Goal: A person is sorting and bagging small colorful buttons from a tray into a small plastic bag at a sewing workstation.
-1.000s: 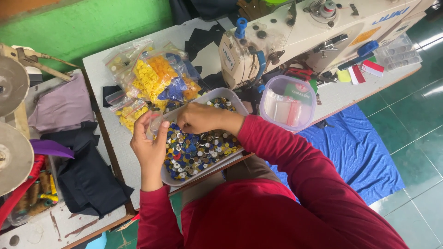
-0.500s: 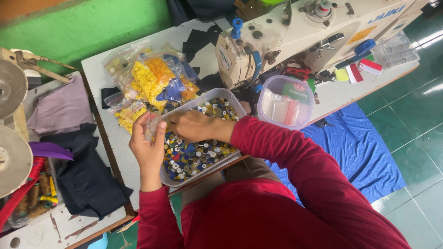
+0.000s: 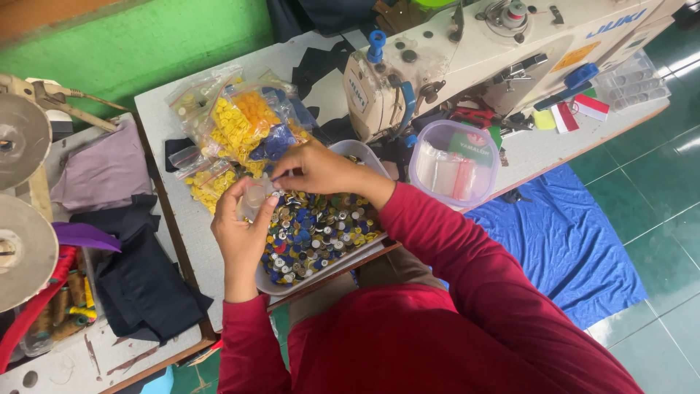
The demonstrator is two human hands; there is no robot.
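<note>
My left hand [image 3: 242, 235] holds a small clear plastic bag [image 3: 254, 198] at the left rim of a white tray [image 3: 318, 273] filled with mixed coloured buttons [image 3: 319, 230]. My right hand [image 3: 313, 169] pinches the top of that same bag from above, fingers closed on it. Both hands hover over the tray's upper left corner. Just behind them lies a heap of clear bags with yellow, orange and blue buttons [image 3: 235, 133].
A white sewing machine [image 3: 481, 51] stands at the back right. A round clear tub [image 3: 455, 163] with small packets sits beside the tray. Dark and purple cloth [image 3: 124, 241] lies on the left bench, with thread spools [image 3: 22, 182]. A blue cloth [image 3: 561, 241] covers the floor.
The right hand has shifted slightly left toward the bag held in the left hand; both hands stay over the tray's corner.
</note>
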